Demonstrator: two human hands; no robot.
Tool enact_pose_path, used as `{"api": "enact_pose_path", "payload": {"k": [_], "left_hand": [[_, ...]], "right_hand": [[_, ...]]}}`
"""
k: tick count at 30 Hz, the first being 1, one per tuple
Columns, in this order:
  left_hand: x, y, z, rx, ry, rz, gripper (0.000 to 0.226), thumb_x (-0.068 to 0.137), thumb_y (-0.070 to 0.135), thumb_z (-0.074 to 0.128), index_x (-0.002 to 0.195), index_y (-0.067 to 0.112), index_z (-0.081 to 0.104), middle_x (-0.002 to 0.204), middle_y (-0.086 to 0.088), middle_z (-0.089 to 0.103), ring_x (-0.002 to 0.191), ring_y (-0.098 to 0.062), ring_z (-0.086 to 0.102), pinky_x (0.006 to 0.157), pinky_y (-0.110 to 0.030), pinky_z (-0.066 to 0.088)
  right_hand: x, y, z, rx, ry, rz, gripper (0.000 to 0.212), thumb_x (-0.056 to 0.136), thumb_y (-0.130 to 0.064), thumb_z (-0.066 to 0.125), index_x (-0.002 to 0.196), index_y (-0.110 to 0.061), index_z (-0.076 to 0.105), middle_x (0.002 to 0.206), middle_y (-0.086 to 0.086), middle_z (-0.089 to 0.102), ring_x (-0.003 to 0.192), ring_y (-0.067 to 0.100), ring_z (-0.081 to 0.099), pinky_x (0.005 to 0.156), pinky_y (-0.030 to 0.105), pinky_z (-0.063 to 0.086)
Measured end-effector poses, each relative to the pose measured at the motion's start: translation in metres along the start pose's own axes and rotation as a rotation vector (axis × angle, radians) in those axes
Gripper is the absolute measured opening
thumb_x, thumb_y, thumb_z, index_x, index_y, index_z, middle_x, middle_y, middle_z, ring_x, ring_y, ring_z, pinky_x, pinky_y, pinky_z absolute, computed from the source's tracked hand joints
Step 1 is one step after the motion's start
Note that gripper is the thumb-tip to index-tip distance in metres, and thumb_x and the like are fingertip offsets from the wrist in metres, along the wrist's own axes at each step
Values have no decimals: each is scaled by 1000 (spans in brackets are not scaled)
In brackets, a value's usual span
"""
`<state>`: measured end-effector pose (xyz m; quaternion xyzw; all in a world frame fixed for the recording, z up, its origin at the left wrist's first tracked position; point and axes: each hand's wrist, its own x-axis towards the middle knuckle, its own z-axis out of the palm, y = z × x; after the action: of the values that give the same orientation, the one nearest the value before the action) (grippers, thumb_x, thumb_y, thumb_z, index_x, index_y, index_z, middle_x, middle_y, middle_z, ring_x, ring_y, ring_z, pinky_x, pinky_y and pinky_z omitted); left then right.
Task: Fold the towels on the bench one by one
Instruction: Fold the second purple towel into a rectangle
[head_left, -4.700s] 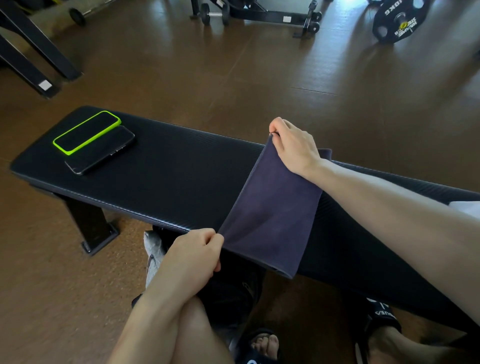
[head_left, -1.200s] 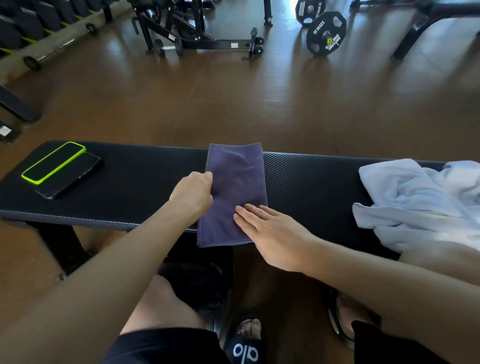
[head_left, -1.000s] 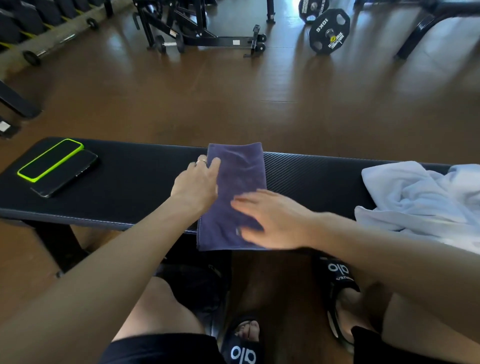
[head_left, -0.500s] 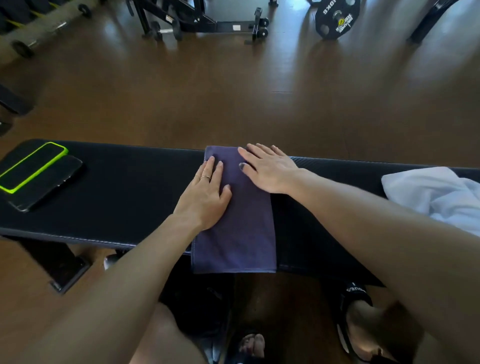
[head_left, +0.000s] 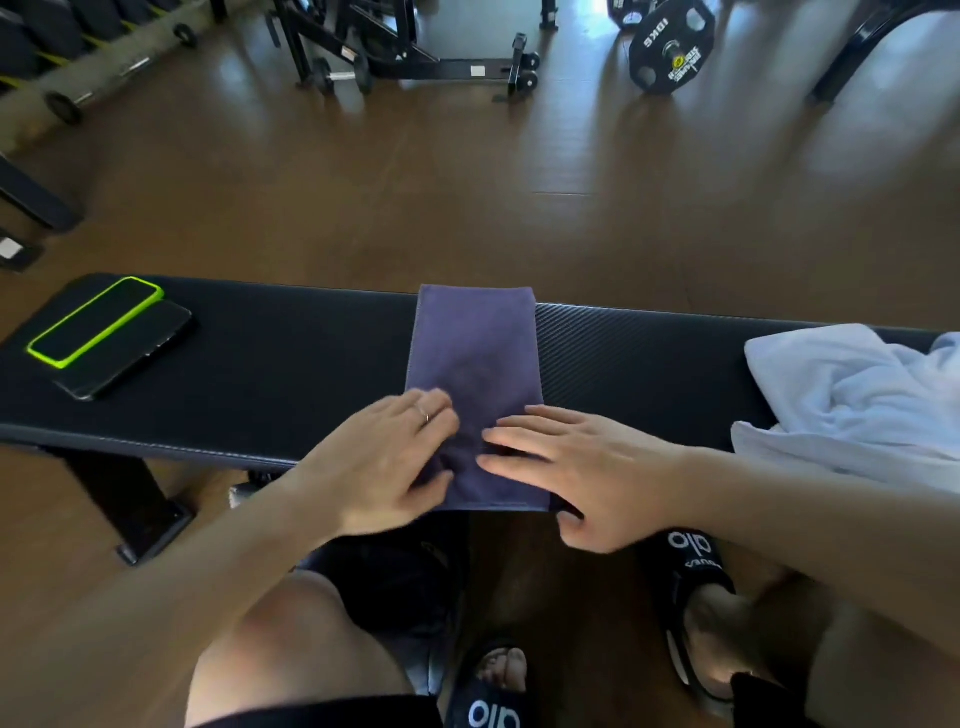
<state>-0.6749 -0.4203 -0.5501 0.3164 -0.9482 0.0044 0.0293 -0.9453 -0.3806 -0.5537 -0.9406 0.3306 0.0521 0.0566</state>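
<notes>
1. The floor (head_left: 467, 171) is the largest thing we see: brown, shiny, with a rack (head_left: 415, 47), a weight plate (head_left: 671, 49) and a barbell (head_left: 119, 73) far behind.
2. The bench (head_left: 291, 384) goes across the view from left to right. Its black pad has a fine texture, so we judge that cloth will not slide much on it.
3. The white towel (head_left: 852, 400) lies crumpled at the right end of the bench, not yet folded. It looks thick and soft; we think it must be spread out first.
4. The purple towel (head_left: 475, 358) lies in the middle of the bench, folded to a narrow strip, and its near end hangs over the front edge. It seems thin, light and limp, so it will keep no shape alone. We would take it at the two near corners and bring them to the far edge.
5. Our left hand (head_left: 387, 462) lies on the near left part of the strip, fingers almost straight, holding nothing.
6. Our right hand (head_left: 582, 467) lies flat on the near right part, fingers spread, pressing only.
7. Two phones (head_left: 109, 335) lie at the left end, well apart from the towels.
</notes>
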Motion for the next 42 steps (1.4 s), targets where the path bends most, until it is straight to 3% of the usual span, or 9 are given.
{"api": "enact_pose_path", "payload": {"k": [5,8,12,15,19,22,26,32,42], "left_hand": [[-21,18,15,183,-170,-26,79,70,72,61,114,7,60,127,-16,57,118,-33,53,103,-44,49],[-20,24,25,317,-231,-33,81,73,59,67,125,0,48,136,-27,53,126,-43,49,108,-50,45],[-20,29,29,376,-199,-31,55,86,28,56,129,1,36,135,-28,51,130,-42,47,112,-49,41],[-21,25,22,242,-68,-31,40,77,21,57,112,1,57,121,-23,61,113,-37,59,102,-44,52],[-32,17,17,20,71,-31,32,86,21,44,106,5,62,119,-9,61,107,-26,63,95,-34,51],[-41,10,15,-252,147,-176,24,96,26,44,109,15,60,118,8,58,97,-15,64,84,-30,52],[-39,3,11,-557,221,-406,9,104,26,51,106,27,59,92,15,62,86,-10,62,78,-32,51],[-9,-7,14,-649,313,-655,11,102,32,55,91,28,56,70,3,60,67,-18,57,68,-40,50],[26,-16,28,-536,303,-863,14,98,38,58,90,27,55,79,6,67,75,-20,63,68,-36,51]], "right_hand": [[0,-9,29,-210,77,10,95,81,-39,75,158,-16,24,162,15,27,149,31,28,122,43,23],[7,-18,38,-264,213,36,74,86,-35,73,149,-11,41,150,18,45,138,33,45,115,46,38],[15,-23,35,-233,324,31,50,91,-30,68,135,-11,55,137,15,57,126,30,55,105,44,48],[15,-18,32,-143,373,31,33,94,-24,61,124,-12,63,130,10,62,121,25,60,103,39,50],[11,-13,24,149,398,136,26,98,-24,58,121,-15,67,122,0,66,110,14,63,101,30,50],[12,-9,13,353,348,222,16,101,-31,53,101,-20,64,94,-9,63,84,9,58,79,32,50],[16,0,5,534,395,349,33,99,-41,50,80,-15,56,69,-4,57,64,15,53,61,35,43],[31,12,-1,738,443,572,44,100,-41,56,72,-7,52,60,0,50,53,8,39,54,28,34],[52,21,13,574,470,799,33,101,-34,53,74,-23,38,69,-8,53,60,13,48,53,29,30]]}}
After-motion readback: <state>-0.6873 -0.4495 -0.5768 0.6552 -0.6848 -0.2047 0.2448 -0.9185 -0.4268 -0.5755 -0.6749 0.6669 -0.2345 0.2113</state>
